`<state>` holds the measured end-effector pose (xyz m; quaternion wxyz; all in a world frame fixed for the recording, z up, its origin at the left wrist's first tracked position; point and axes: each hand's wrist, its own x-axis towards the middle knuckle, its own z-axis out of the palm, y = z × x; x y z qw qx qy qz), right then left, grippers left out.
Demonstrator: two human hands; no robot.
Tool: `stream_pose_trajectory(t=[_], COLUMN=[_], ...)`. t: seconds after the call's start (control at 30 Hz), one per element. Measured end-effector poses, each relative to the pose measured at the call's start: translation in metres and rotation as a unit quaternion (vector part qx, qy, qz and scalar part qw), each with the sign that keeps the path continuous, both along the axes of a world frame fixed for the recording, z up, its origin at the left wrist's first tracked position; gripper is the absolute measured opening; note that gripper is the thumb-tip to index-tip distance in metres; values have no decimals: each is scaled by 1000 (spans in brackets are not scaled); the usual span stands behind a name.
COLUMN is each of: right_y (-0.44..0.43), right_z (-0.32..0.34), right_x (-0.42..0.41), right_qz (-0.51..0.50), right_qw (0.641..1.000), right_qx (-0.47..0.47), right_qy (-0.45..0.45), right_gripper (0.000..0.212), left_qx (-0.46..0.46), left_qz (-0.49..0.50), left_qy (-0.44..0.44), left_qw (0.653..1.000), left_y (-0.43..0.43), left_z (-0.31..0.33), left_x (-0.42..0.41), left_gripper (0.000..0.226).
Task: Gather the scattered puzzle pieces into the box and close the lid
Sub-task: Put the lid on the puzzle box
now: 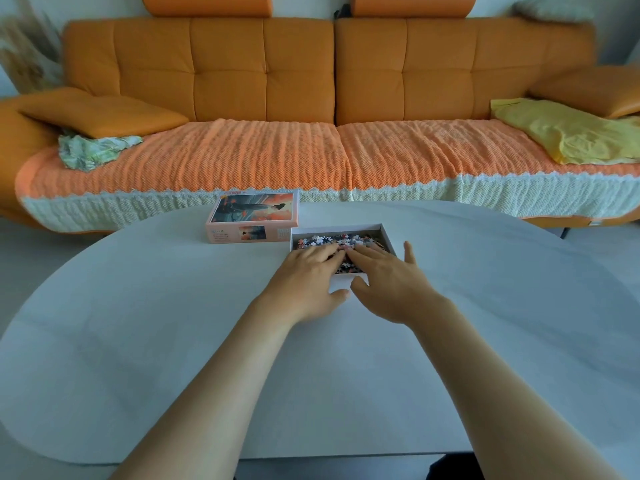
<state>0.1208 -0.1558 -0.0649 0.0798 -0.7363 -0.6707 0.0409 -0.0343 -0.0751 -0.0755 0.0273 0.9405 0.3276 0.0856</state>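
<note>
A white open box (387, 233) sits on the white table, holding a heap of small puzzle pieces (332, 241) in black, white and red. My left hand (308, 278) and my right hand (388, 278) lie side by side over the box's near half, fingers stretched out flat onto the pieces, thumbs on the table in front of the near wall. The picture-printed lid (254, 216) stands on the table just left of the box, touching its far left corner. I see no loose pieces on the table.
The rounded white table (173, 323) spreads wide around the box. Beyond its far edge stands an orange sofa (332, 98) with a knitted cover, a yellow cloth (568, 133) at right and a green patterned cloth (90, 150) at left.
</note>
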Motion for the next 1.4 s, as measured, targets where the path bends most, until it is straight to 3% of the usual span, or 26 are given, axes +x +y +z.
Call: stream_pose_trajectory(t=[0.07,0.27,0.43,0.53,0.67,0.8,0.93,1.03,1.23,1.4], right_y=[2,3,19,44,88,126,141,141,126,90], right_z=[0,10,12,15,20,25,23,22,32,45], right_x=[1,-10,-45,-72,-88,-87,-90,-96,-99,-75], right_qz=[-10,22,71,71,42,-19,-25,-24,13,10], right_qw=[1000,995,992,993,999,998,995,996,990,974], right_qx=[2,79,76,65,19,-48,-90,-55,68,162], right_qy=[1,50,72,67,24,-29,36,60,123,158], right_gripper=[59,52,55,57,61,70,59,56,60,61], left_qx=[-24,-52,-21,-18,-108,-212,-260,-230,-158,-135], left_qz=[7,31,146,239,294,277,236,250,251,184], left_qy=[-10,-166,-278,-310,-321,-314,-368,-417,-436,-486], left_qw=[1000,984,949,920,894,883,861,843,850,843], left_y=[0,13,45,63,82,98,109,111,99,73], left_z=[2,16,19,12,-1,-14,-18,-14,-3,9], left_x=[-1,-22,-65,-90,-112,-121,-122,-127,-134,-116], left_gripper=[74,66,48,52,63,76,80,74,66,64])
